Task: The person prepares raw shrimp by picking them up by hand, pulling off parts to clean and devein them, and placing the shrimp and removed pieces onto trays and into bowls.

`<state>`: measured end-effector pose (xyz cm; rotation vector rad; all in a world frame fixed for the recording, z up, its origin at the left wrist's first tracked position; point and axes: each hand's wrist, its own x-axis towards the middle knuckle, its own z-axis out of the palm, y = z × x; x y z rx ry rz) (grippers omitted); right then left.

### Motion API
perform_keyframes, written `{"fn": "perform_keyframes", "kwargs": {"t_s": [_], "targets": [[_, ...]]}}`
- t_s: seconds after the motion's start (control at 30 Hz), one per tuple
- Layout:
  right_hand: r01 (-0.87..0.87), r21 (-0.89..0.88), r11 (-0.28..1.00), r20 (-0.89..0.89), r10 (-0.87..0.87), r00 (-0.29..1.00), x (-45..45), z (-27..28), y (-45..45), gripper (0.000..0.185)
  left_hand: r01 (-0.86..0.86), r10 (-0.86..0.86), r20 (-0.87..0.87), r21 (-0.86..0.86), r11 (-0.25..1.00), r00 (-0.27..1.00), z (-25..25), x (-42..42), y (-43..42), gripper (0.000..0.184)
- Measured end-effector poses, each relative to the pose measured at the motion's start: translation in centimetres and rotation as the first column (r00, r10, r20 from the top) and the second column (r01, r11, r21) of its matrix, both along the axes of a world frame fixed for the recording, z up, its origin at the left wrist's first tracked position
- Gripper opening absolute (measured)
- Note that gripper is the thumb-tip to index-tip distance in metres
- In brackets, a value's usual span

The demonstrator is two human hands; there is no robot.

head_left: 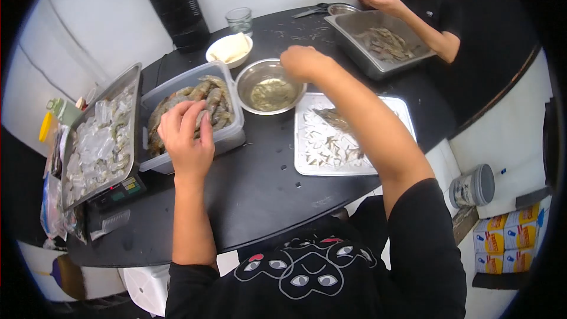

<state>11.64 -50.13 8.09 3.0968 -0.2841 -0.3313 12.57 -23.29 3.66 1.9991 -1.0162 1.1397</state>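
Note:
My left hand (188, 133) is over the near side of a clear plastic tub (236, 136), fingers curled around what looks like a grey shrimp (200, 119). Whole shrimp (215, 97) are heaped in the tub beneath it. Above the right rim of a round metal bowl (243, 95) is my right hand (304, 64), closed, its fingertips turned away from view. Cloudy liquid with small pieces lies in that bowl. Under my right forearm, a white tray (304, 168) carries scattered shrimp bits and a few larger shrimp (331, 119).
Left of the tub, a metal tray (137, 136) of ice and shrimp rests on a scale (124, 194). Behind the bowl stand a white bowl (241, 62) and a glass (239, 20). Across the black table (260, 189), another person handles a shrimp above a deep metal pan (378, 71). Scissors (313, 10) lie nearby.

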Motion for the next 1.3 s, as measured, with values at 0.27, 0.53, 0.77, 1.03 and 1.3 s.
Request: {"fn": "perform_keyframes", "kwargs": {"t_s": [0.27,0.53,0.77,1.03,1.3], "targets": [[-0.035,0.157,0.987,0.572,-0.062,0.818,-14.6,-2.1,-6.4,0.010,0.606,-0.549,-0.264,0.438,0.665,0.793,-2.3,-5.5,-10.3,0.022],[0.218,0.520,0.826,0.567,-0.524,0.635,-26.6,-6.7,-4.5,0.008,0.594,-0.227,-0.557,0.673,0.440,0.799,-5.4,-6.0,-22.0,0.035],[0.172,0.613,0.771,0.543,-0.569,0.617,-29.2,-8.7,-4.3,0.008,0.767,-0.135,-0.836,0.408,0.496,0.532,-6.3,-4.2,-21.7,0.032],[0.120,0.621,0.775,0.575,-0.554,0.603,-28.8,-8.9,-4.0,0.009,0.459,-0.109,-0.538,0.576,0.676,0.836,-3.8,-4.1,-22.1,0.016],[0.146,0.630,0.763,0.565,-0.579,0.589,-29.3,-8.6,-3.3,0.010,0.612,-0.292,-0.539,0.672,0.416,0.790,-6.1,-5.0,-25.8,0.030]]}}
